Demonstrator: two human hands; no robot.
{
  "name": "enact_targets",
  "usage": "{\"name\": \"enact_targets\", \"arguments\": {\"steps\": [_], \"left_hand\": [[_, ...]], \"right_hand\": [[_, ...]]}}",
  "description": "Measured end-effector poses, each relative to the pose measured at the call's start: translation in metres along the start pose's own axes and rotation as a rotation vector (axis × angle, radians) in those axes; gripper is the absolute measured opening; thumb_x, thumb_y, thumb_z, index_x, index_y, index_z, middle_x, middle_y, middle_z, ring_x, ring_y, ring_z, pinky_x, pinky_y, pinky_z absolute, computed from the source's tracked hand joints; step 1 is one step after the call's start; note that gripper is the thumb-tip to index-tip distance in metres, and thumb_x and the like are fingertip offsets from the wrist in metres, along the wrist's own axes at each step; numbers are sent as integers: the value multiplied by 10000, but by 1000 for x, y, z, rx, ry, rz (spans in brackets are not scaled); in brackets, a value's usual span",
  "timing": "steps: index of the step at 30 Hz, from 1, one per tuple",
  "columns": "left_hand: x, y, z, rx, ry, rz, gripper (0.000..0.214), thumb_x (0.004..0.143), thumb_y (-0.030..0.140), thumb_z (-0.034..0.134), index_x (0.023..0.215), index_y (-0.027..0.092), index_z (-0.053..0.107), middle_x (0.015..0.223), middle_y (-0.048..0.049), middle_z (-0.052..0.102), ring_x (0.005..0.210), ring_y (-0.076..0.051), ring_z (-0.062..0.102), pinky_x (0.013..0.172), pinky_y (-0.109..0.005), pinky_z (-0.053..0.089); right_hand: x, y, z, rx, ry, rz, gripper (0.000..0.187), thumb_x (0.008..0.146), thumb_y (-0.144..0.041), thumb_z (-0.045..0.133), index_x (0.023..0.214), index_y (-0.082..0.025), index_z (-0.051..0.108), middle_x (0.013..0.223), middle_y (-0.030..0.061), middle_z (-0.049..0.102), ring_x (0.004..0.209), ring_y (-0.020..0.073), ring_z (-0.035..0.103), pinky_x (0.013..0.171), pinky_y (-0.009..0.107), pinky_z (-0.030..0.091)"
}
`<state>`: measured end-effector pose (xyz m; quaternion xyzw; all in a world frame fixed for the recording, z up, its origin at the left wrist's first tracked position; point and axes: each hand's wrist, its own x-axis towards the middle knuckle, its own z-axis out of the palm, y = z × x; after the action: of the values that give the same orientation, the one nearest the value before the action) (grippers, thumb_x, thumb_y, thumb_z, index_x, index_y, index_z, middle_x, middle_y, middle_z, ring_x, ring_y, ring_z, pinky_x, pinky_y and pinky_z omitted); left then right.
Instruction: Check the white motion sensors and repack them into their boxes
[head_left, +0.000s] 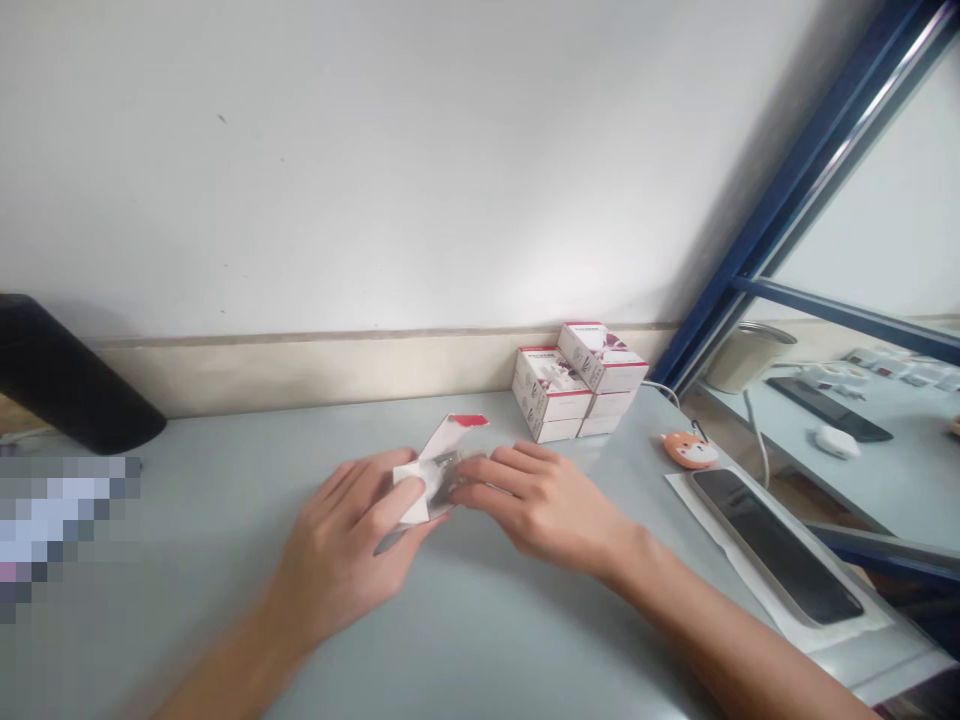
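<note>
A small white cardboard box (411, 508) is in my left hand (356, 520), whose fingers wrap round its sides, with the thumb pressed on the near panel. One flap (452, 432) with a red edge stands raised. Inside the open end lies something clear and greyish, like a plastic piece (442, 478); its exact kind is hard to make out. The fingers of my right hand (529, 495) are pinched together at the opening, on the edge of that clear plastic. Both hands are just above the grey table (480, 630).
Several white boxes with red edges (559, 385) are stacked against the wall. To the right lie an orange animal-faced case (690, 450) and a phone (776, 545) on white paper. A blue frame (787, 150) borders the right side; a black object (67, 375) stands left.
</note>
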<state>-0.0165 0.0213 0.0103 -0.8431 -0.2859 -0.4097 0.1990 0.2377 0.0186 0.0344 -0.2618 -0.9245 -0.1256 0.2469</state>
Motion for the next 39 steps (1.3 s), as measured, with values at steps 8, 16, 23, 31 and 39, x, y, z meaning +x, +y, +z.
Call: {"name": "enact_targets", "arguments": {"steps": [8, 16, 23, 31, 39], "left_hand": [[0, -1, 1, 17, 20, -100, 412, 883, 182, 779, 1185, 274, 513, 1086, -90, 724, 873, -236, 720, 751, -379, 600], [1, -2, 2, 18, 27, -64, 425, 883, 145, 773, 1198, 242, 505, 1063, -84, 721, 890, -216, 702, 769, -349, 585], [2, 2, 2, -19, 36, -116, 435, 865, 120, 786, 1173, 241, 504, 1080, -90, 720, 864, -208, 697, 771, -339, 583], [2, 10, 1, 22, -4, -71, 416, 882, 159, 797, 1171, 248, 512, 1098, -105, 730, 896, -221, 732, 800, -357, 588], [-1, 25, 8, 15, 43, 0, 572, 820, 72, 814, 1288, 246, 537, 1144, -131, 720, 892, -224, 739, 788, -373, 608]], "right_hand": [[-14, 50, -9, -179, 379, 526, 156, 1054, -340, 601, 1043, -250, 728, 966, 39, 787, 908, 214, 684, 836, 349, 491], [-26, 77, 11, -355, 231, 676, 202, 1060, -313, 560, 1059, -227, 742, 1147, 74, 754, 1066, 276, 627, 909, 385, 464], [-16, 53, 7, -291, 359, 657, 232, 1034, -247, 549, 1210, -234, 699, 1266, 131, 676, 1111, 305, 606, 927, 437, 504], [7, -20, 18, 252, 244, 468, 193, 1038, -281, 581, 1134, -241, 744, 951, 61, 699, 861, 217, 623, 776, 379, 522], [10, -24, 27, 762, 280, 864, 73, 923, -322, 753, 922, -263, 795, 902, 17, 616, 880, 183, 639, 805, 330, 529]]}}
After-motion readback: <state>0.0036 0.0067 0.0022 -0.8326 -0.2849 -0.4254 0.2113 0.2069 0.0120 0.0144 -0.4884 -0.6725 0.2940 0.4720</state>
